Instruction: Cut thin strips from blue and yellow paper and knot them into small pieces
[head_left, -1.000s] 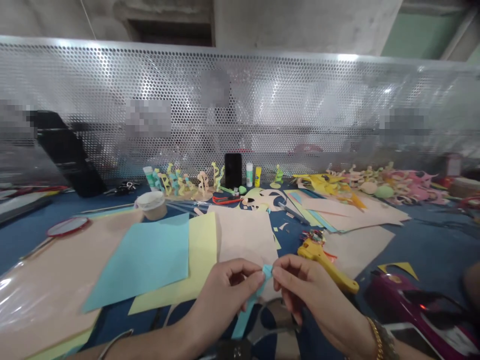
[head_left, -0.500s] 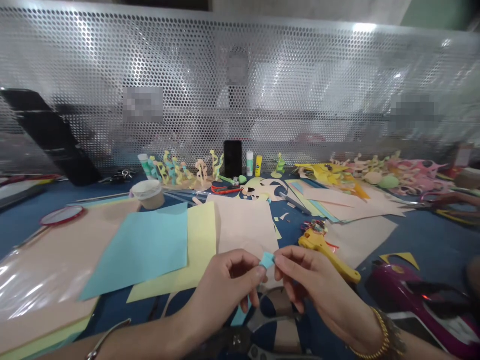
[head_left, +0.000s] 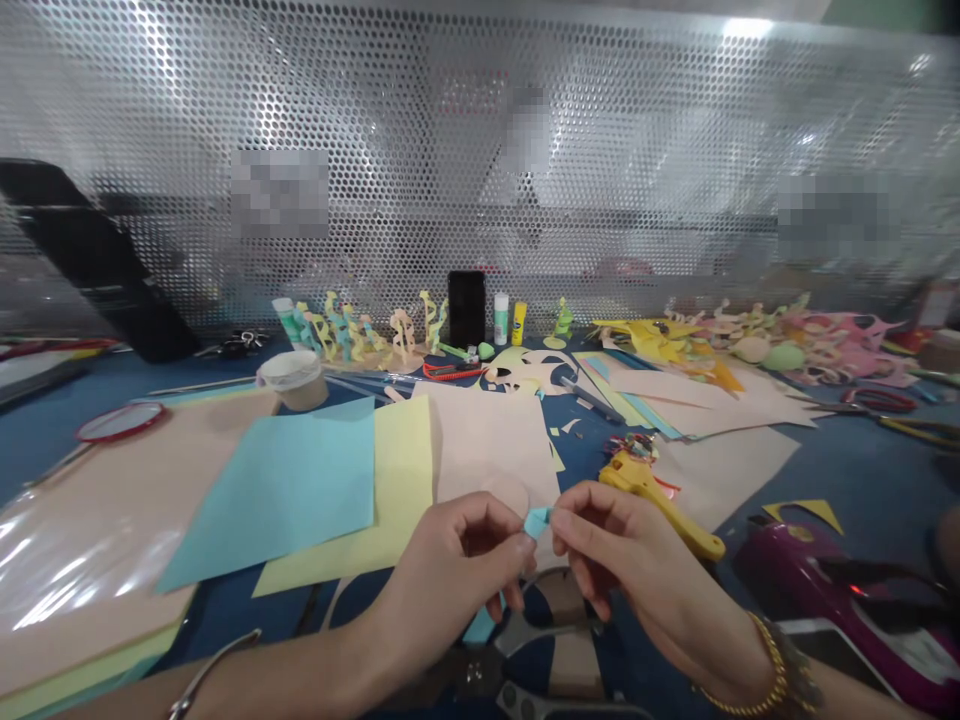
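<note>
The person's left hand (head_left: 457, 560) and right hand (head_left: 637, 560) meet over the near right part of the pale pink sheet (head_left: 487, 430), which lies on the dark blue tabletop (head_left: 885, 450). Between their fingertips, above that part of the sheet, is the folded end of a blue paper strip (head_left: 536, 521). The left thumb and forefinger are pressed together on the strip, with the other fingers curled underneath. The right thumb and forefinger are pinched at its right-hand corner, the remaining fingers loosely bent. More blue shows under the left hand, toward the near side of the pink sheet; it looks like the same strip's tail, though the hand hides the join.

A silver bangle (head_left: 214, 670) circles the left wrist, a gold bracelet (head_left: 776, 665) the right. Grey scissors (head_left: 517, 705) lie on the near side of the pink sheet. To its left are a yellow sheet (head_left: 405, 470), then a blue sheet (head_left: 285, 490) overlapping the yellow. A black phone (head_left: 466, 308) stands upright beyond the pink sheet's far edge, with a yellow glue stick (head_left: 519, 324) also beyond that edge. To the pink sheet's right lies a yellow tool (head_left: 660, 505), and farther right a purple machine (head_left: 806, 560).
</note>
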